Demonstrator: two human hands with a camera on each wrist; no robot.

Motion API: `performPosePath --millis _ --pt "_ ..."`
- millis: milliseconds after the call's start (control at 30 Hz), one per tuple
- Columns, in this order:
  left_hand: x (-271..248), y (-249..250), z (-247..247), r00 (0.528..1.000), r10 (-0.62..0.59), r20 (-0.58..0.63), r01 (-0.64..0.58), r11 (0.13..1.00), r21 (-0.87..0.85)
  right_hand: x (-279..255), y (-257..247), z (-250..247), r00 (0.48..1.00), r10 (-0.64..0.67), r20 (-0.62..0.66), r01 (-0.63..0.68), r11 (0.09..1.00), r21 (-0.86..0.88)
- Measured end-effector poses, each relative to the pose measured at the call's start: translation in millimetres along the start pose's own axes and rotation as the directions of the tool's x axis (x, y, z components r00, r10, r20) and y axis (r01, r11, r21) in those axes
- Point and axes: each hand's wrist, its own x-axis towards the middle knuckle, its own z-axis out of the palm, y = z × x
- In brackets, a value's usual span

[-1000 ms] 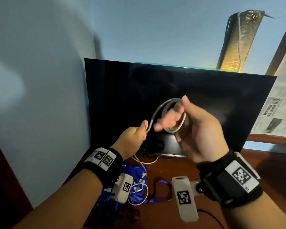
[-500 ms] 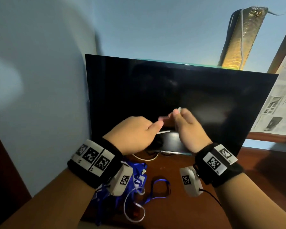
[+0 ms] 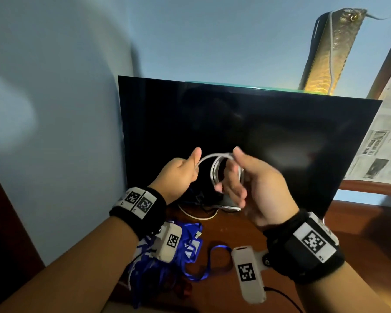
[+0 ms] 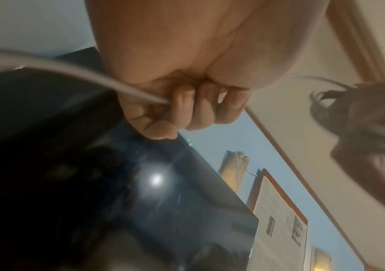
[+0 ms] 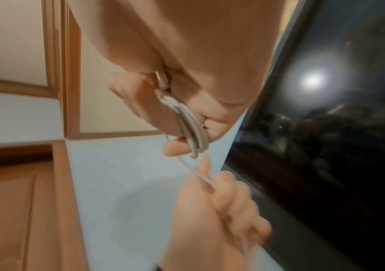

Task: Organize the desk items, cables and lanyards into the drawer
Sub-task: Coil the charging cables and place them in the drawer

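Observation:
A white cable [image 3: 215, 168] is wound in loops round the fingers of my right hand [image 3: 239, 177], raised in front of the dark monitor. The right wrist view shows the coil [image 5: 191, 124] lying across that hand's fingers. My left hand [image 3: 185, 170] grips the cable's free strand in a fist, thumb up, a little to the left of the coil; the left wrist view shows the strand [image 4: 117, 86] running into the curled fingers. Blue lanyards [image 3: 190, 247] lie in a heap on the brown desk [image 3: 359, 224] below my left wrist. No drawer is in view.
A black monitor [image 3: 280, 136] stands close behind both hands against a blue wall. Another white cable [image 3: 196, 214] and dark cables lie at its foot. A black cable [image 3: 284, 297] trails on the desk at the lower right. A newspaper-covered board [image 3: 384, 136] leans at the right.
Half a second ago both hands were together and lower with the coil hidden. Now they have parted and risen, and the looped coil shows again on my right hand.

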Motion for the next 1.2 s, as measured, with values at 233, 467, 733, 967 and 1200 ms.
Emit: performPosePath --millis 233,467,733,967,1200 --pt "-33 -25 40 0.964 -0.140 0.226 0.142 0.990 0.010 9 -30 1 0.982 -0.177 -0.072 0.191 0.902 0.387" --pt "-60 -9 42 0.922 -0.129 0.366 0.043 0.972 0.232 20 8 -39 0.881 -0.406 -0.241 0.302 0.877 -0.373" --pt "-37 23 1 0.968 0.178 0.179 -0.252 0.734 0.631 -1 78 -65 0.988 0.022 -0.155 -0.130 0.663 -0.737" --pt "-19 13 -7 0.958 0.277 0.072 -0.248 0.679 0.691 -25 65 -29 0.966 0.251 -0.057 -0.243 0.815 -0.526" --pt "-18 -31 9 0.996 0.069 -0.061 -0.053 0.972 0.230 -21 37 -7 0.997 0.005 0.077 -0.012 0.996 0.094"
